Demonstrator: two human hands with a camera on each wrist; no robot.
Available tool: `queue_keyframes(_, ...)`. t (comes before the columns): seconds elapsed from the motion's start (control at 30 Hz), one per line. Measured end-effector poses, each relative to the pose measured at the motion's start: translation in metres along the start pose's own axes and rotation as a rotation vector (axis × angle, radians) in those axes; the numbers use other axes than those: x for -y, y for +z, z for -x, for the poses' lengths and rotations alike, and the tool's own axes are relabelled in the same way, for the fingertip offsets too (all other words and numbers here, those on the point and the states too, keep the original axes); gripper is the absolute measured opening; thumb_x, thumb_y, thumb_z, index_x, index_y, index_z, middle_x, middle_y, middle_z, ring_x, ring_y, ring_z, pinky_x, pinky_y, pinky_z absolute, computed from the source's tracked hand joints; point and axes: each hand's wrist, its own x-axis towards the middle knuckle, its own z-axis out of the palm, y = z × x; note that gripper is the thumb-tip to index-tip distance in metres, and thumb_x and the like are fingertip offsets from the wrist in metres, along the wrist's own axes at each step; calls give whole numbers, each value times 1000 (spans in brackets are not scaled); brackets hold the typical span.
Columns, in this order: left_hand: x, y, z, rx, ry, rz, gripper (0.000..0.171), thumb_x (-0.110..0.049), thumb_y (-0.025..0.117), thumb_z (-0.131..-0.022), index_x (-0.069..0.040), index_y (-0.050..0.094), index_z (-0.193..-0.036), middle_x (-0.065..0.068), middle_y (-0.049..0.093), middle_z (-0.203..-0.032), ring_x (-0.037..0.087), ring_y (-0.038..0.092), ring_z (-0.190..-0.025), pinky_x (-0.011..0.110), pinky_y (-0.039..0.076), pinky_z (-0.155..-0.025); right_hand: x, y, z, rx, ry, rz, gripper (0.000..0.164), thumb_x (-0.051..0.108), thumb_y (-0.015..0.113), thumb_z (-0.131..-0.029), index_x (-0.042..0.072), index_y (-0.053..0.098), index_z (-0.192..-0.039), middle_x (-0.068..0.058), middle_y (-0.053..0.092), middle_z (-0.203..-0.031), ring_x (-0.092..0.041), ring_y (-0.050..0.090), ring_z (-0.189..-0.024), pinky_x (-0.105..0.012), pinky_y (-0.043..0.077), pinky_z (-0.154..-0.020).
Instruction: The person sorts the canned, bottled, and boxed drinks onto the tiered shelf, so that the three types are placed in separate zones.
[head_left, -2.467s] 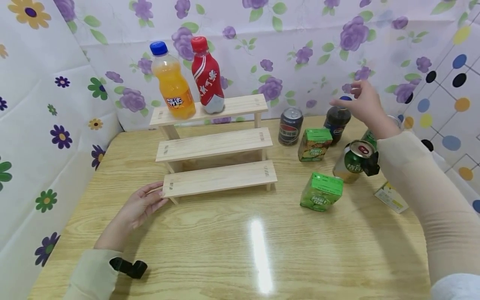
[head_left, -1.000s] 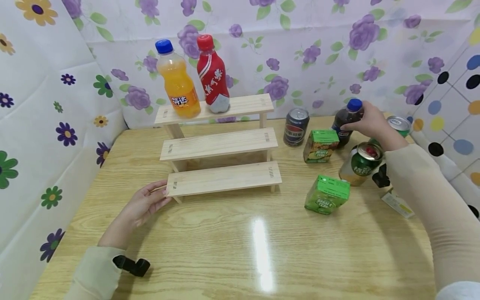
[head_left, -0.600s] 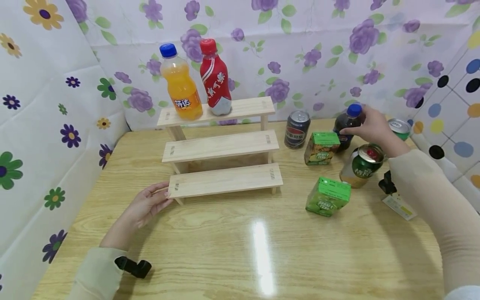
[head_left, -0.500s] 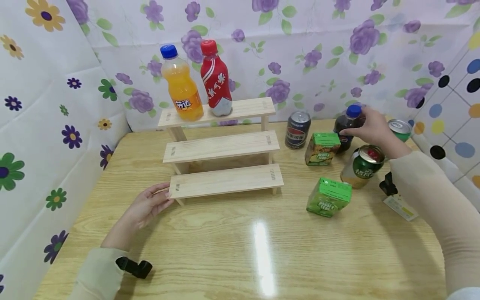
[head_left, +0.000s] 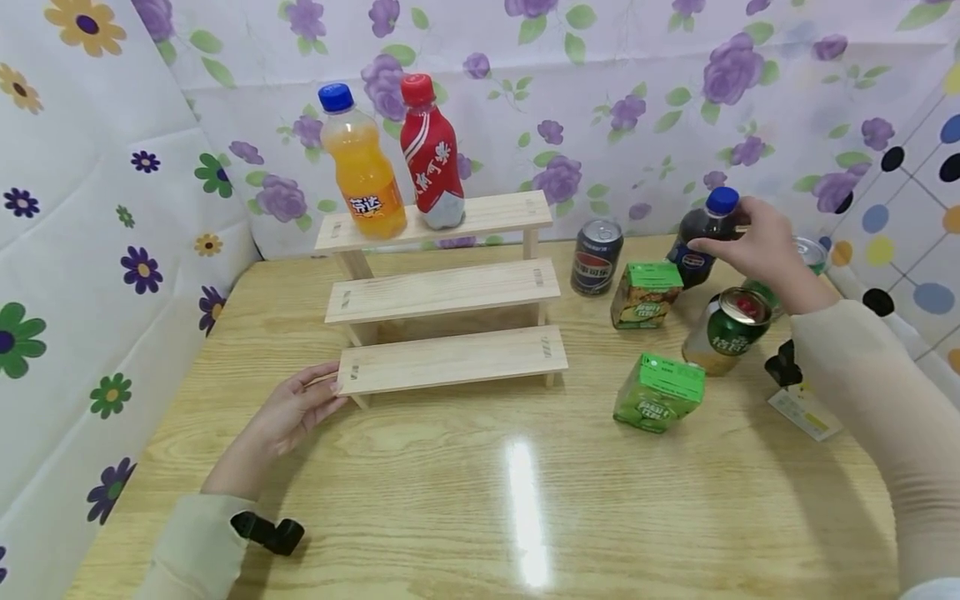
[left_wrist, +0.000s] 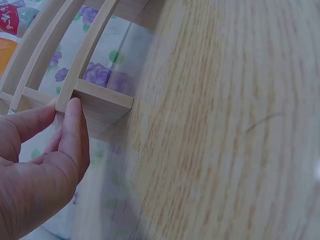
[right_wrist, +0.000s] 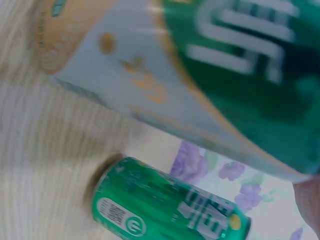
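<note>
In the head view, my right hand [head_left: 765, 246] grips a dark cola bottle [head_left: 693, 260] with a blue cap, thumb in front and fingers behind it. The bottle leans a little to the right; its base is partly behind a juice carton [head_left: 645, 296]. At the left, my left hand [head_left: 296, 410] pinches the end of the lowest board of a three-step wooden shelf [head_left: 450, 362]. The left wrist view shows thumb and fingers on either side of that board end [left_wrist: 66, 95]. An orange soda bottle [head_left: 365, 179] and a red bottle [head_left: 432, 162] stand on the top step.
A black can [head_left: 596, 258] stands right of the shelf. A green juice carton [head_left: 658, 393] stands in front, near a green-and-gold can [head_left: 726, 332]. Behind my right wrist is a green can [right_wrist: 165, 200]. A small yellow-and-white box [head_left: 804, 412] lies under the forearm.
My right hand came down from above the cola bottle and took hold of it. The bottle has since risen slightly and shifted right. My left hand stays on the shelf end.
</note>
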Motion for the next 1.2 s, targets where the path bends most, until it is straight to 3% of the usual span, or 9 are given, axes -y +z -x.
queue_keyframes(0.13, 1, 0, 1, -3, 4, 11, 52, -4, 54, -96, 4, 27, -141, -3, 62, -105, 7, 65, -95, 16, 54, -88, 9, -9, -2, -10, 21, 2, 66, 41, 70, -84, -6, 47, -124, -26, 51, -122, -45, 49, -115, -58, 46, -91)
queue_keyframes(0.2, 1, 0, 1, -5, 5, 24, 49, -3, 53, -96, 2, 29, -139, -3, 62, -105, 7, 65, -95, 16, 54, -88, 14, -13, -4, -14, 36, 13, 68, 44, 70, -83, -5, 47, -124, -24, 52, -122, -42, 52, -114, -48, 51, -87)
queue_keyframes(0.33, 1, 0, 2, -9, 3, 52, 45, -1, 53, -96, 1, 32, -136, -2, 62, -104, 7, 65, -94, 16, 55, -87, 20, -21, -7, -22, 42, 35, 65, 47, 71, -81, -1, 52, -120, -15, 57, -112, -16, 57, -93, -23, 46, -72)
queue_keyframes(0.47, 0, 0, 2, -9, -1, 57, 45, -1, 54, -96, 1, 33, -135, -3, 62, -104, 7, 65, -94, 16, 55, -87, 29, -28, -8, -29, 43, 30, 59, 48, 73, -79, 4, 55, -115, 2, 57, -99, 8, 44, -79, -18, 39, -67)
queue_keyframes(0.73, -1, -2, 3, -6, -6, 57, 47, -1, 53, -96, 1, 30, -136, -3, 63, -103, 7, 65, -94, 16, 55, -87, 55, -38, -12, -75, 16, -65, 39, 42, 76, -78, 20, 58, -105, 21, 50, -90, 6, 47, -82, -10, 41, -67)
queue_keyframes(1.03, 0, -1, 1, 5, -4, 41, 51, -1, 52, -96, 4, 25, -139, -4, 62, -104, 6, 65, -94, 15, 54, -88, 90, -44, -13, -135, -43, -212, 36, 31, 78, -78, 22, 59, -107, 22, 53, -92, 7, 53, -83, -9, 48, -79)
queue_keyframes(1.2, 0, -1, 0, 14, 0, 36, 56, -2, 53, -96, 6, 22, -142, -3, 61, -105, 6, 64, -94, 15, 54, -88, 111, -43, -16, -162, -86, -293, 38, 23, 80, -77, 20, 60, -109, 19, 57, -92, 6, 57, -80, -6, 50, -76)
